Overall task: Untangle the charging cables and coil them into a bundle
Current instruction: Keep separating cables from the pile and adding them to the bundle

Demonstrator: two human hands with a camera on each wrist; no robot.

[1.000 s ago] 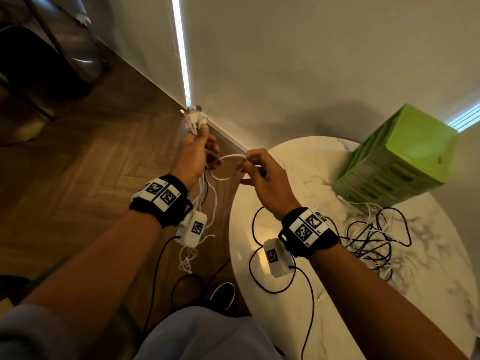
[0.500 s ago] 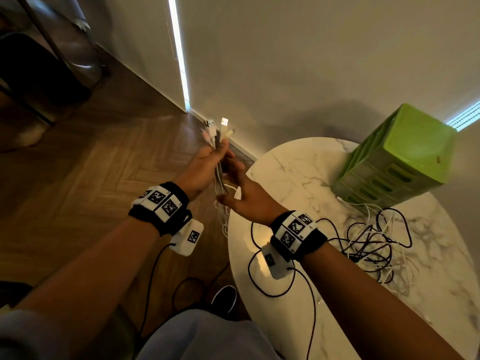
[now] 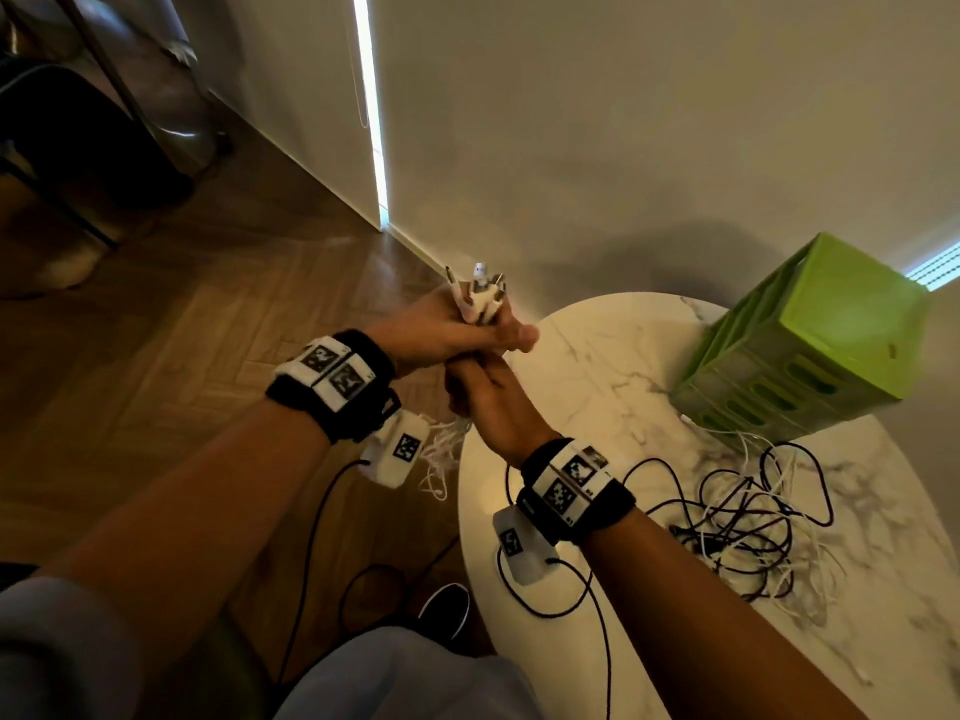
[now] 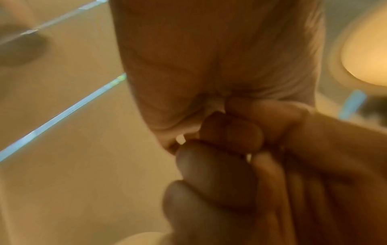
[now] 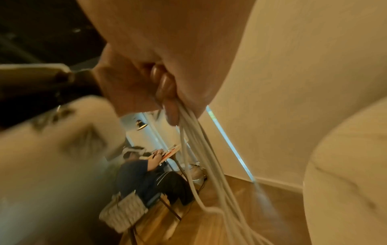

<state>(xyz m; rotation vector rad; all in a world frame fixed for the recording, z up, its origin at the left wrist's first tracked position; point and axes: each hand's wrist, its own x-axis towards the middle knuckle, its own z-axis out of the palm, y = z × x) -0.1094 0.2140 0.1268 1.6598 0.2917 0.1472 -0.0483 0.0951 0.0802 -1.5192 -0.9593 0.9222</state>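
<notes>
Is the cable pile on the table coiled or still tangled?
Tangled: the black and white cables lie in loose crossing loops on the marble table.

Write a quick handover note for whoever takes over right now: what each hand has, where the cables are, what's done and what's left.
Left hand: grips the white cables just below their plugs, which stick up together.
Right hand: closed round the same strands right under the left; loose ends hang beside the table edge.
On the marble table: a tangled pile of black and white cables lies by the green crate.
Done: one white set gathered, plugs aligned.
Left: coil that set, then untangle and bundle the pile.
</notes>
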